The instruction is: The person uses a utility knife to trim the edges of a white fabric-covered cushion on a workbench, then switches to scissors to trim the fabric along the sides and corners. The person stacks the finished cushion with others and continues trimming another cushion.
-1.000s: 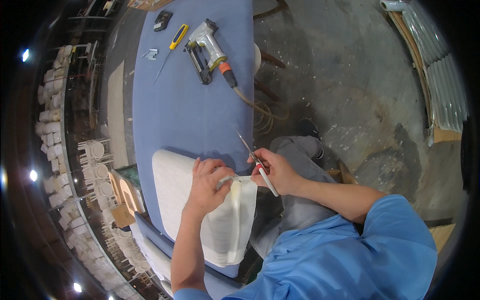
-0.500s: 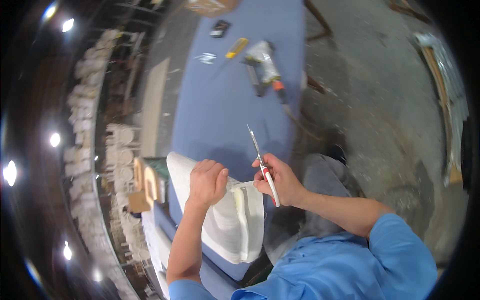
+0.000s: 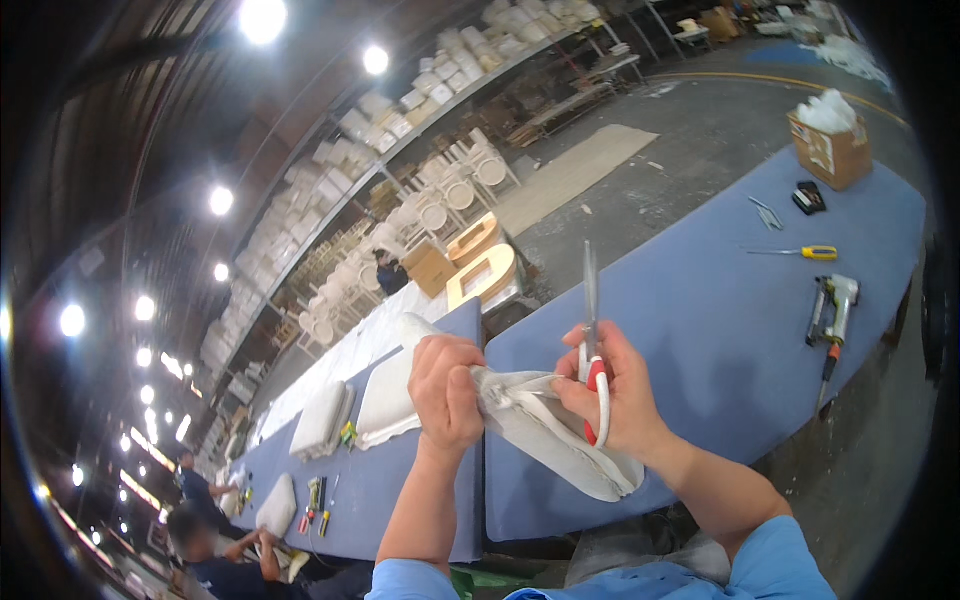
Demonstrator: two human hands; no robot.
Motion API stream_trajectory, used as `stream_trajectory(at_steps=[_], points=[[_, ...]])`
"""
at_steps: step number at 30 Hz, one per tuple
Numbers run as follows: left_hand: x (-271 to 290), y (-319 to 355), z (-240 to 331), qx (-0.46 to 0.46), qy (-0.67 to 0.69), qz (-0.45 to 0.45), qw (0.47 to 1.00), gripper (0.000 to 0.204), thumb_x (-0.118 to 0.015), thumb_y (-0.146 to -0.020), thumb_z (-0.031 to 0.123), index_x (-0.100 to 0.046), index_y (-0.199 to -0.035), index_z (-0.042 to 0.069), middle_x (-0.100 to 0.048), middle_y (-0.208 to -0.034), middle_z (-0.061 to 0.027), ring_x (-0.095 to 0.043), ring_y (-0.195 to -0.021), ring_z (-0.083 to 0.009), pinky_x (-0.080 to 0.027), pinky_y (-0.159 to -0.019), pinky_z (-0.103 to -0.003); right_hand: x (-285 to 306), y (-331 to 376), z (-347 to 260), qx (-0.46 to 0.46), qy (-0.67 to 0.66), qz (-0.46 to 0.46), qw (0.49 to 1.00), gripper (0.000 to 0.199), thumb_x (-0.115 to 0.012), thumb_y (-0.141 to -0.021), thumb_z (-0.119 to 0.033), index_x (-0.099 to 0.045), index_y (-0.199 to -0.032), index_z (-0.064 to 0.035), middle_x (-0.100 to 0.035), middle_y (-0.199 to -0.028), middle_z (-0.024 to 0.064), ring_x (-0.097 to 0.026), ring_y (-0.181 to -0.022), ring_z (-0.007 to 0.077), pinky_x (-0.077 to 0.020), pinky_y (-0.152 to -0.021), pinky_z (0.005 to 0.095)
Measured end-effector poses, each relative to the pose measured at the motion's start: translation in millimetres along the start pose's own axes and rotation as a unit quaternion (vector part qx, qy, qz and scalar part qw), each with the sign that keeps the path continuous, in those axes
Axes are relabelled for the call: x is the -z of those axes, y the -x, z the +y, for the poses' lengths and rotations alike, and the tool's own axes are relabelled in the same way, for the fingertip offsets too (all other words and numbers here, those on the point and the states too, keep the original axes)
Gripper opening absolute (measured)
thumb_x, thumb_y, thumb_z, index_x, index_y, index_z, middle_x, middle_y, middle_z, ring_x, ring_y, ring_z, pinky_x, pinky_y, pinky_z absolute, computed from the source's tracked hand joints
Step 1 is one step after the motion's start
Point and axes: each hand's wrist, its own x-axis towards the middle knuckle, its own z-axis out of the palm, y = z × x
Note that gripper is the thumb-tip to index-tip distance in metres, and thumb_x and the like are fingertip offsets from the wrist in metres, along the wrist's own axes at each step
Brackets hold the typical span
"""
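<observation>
A light grey fabric-covered cushion (image 3: pixel 560 458), narrow and tilted, is held up in front of me above the blue tables. My left hand (image 3: pixel 447 390) is closed on its bunched upper edge. In my right hand (image 3: pixel 628 395) are scissors (image 3: pixel 590 285) with red-and-white handles, blades pointing up and away from me. The thumb and a finger of that hand also pinch the cushion's loose fabric edge. The scissor blades look closed and do not touch the cloth.
On the blue-covered table (image 3: pixel 640 340) lie a staple gun (image 3: pixel 842 300), a yellow-handled screwdriver (image 3: pixel 818 252), pliers (image 3: pixel 767 214) and a carton (image 3: pixel 832 150). Left, a second table (image 3: pixel 385 505) holds stacked cushions (image 3: pixel 320 420) and tools. Two people (image 3: pixel 215 555) (image 3: pixel 195 485) work there; chair frames (image 3: pixel 430 210) stand beyond.
My view has swung left and up, bringing the second table and co-workers into sight. The cushion is now raised and tilted more. Both hands keep their hold.
</observation>
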Motion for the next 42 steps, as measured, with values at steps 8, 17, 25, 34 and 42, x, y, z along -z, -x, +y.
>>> stream_trajectory(at_steps=[8, 17, 25, 34, 42], points=[[17.7, 22.6, 10.2, -0.053, 0.05, -0.062, 0.995, 0.042, -0.061, -0.104, 0.044, -0.073, -0.101, 0.003, -0.065, -0.101, -0.0153, -0.062, -0.092, -0.0337, -0.05, -0.086, -0.046, -24.9, 3.4, 31.1, -0.028, -0.072, 0.045, 0.996, 0.043, -0.071, -0.092, 0.004, -0.05, -0.128, -0.0078, -0.065, -0.097, 0.0058, -0.064, -0.085, 0.009, -0.0543, -0.072, 0.0252], [8.6, 8.6, 11.0, -0.054, 0.128, -0.137, 0.981, 0.018, -0.075, -0.093, 0.025, -0.074, -0.101, 0.009, -0.066, -0.112, -0.0144, -0.062, -0.1, -0.0337, -0.046, -0.093, -0.048, 4.1, 13.2, 19.3, 0.003, -0.041, 0.097, 0.994, 0.043, -0.074, -0.091, 0.004, -0.052, -0.126, -0.0073, -0.064, -0.095, 0.0039, -0.063, -0.085, 0.0082, -0.0543, -0.074, 0.0255], [-7.1, 0.7, 6.8, -0.031, 0.196, -0.16, 0.967, 0.015, -0.075, -0.094, 0.023, -0.071, -0.099, 0.009, -0.064, -0.117, -0.0176, -0.058, -0.11, -0.034, -0.044, -0.102, -0.052, 26.5, 24.4, 7.3, 0.033, -0.019, 0.093, 0.995, 0.045, -0.075, -0.09, 0.004, -0.052, -0.127, -0.007, -0.063, -0.094, 0.0027, -0.061, -0.086, 0.007, -0.0531, -0.076, 0.0256], [-23.2, -5.9, 1.0, -0.031, 0.218, -0.155, 0.963, 0.013, -0.077, -0.092, 0.017, -0.072, -0.1, 0.008, -0.064, -0.117, -0.0183, -0.059, -0.11, -0.0343, -0.046, -0.099, -0.049, 41.5, 68.3, -35.0, 0.041, -0.072, 0.027, 0.996, 0.051, -0.08, -0.092, -0.003, -0.049, -0.132, -0.0037, -0.066, -0.093, 0.0048, -0.062, -0.081, 0.0076, -0.0519, -0.073, 0.0251], [-29.3, -7.0, 0.0, -0.022, 0.209, -0.146, 0.967, 0.014, -0.078, -0.089, 0.013, -0.071, -0.099, 0.007, -0.066, -0.117, -0.0171, -0.06, -0.11, -0.0332, -0.043, -0.099, -0.048, 22.8, 85.4, -25.6, -0.198, -0.064, -0.176, 0.962, 0.045, -0.068, -0.106, -0.031, -0.055, -0.135, 0.0005, -0.058, -0.074, -0.001, -0.055, -0.063, 0.0049, -0.0454, -0.062, 0.0232]])
